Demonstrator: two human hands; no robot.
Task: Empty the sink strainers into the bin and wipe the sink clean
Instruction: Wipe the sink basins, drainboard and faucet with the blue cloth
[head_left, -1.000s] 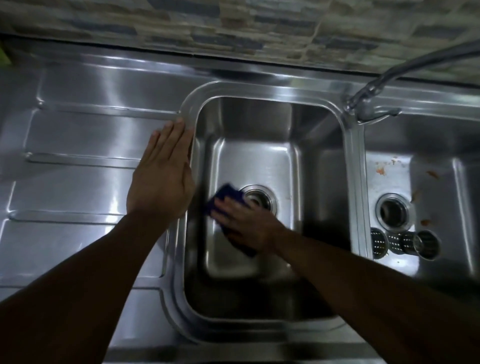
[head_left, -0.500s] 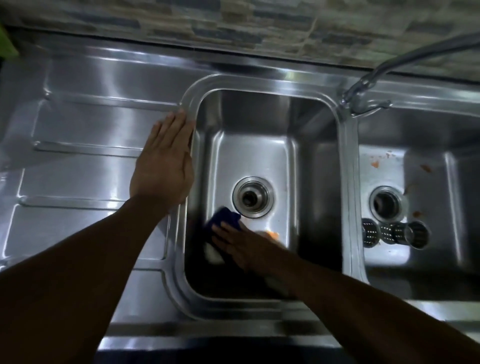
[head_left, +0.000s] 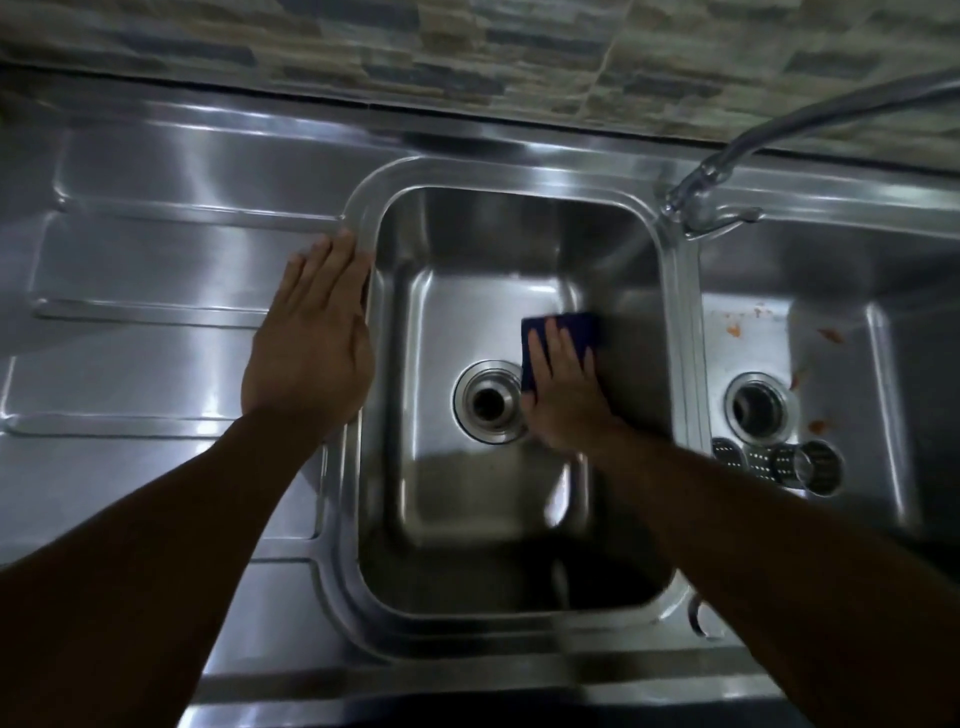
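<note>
Blue cloth (head_left: 584, 327) under flat right grip (head_left: 566, 395) beside drain (head_left: 488, 402); left grip (head_left: 311, 348) flat on basin rim (head_left: 349, 493)

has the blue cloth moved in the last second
Yes. The blue cloth under the right hand has crossed from the left of the left basin's drain to its right, and sits farther towards the back wall.

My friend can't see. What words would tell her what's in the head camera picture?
A person's right hand presses a blue cloth inside a steel sink basin, beside its open drain. The left hand rests flat on the draining board at the basin's rim. The neighbouring basin has orange stains, and strainers lie on its floor.
</note>
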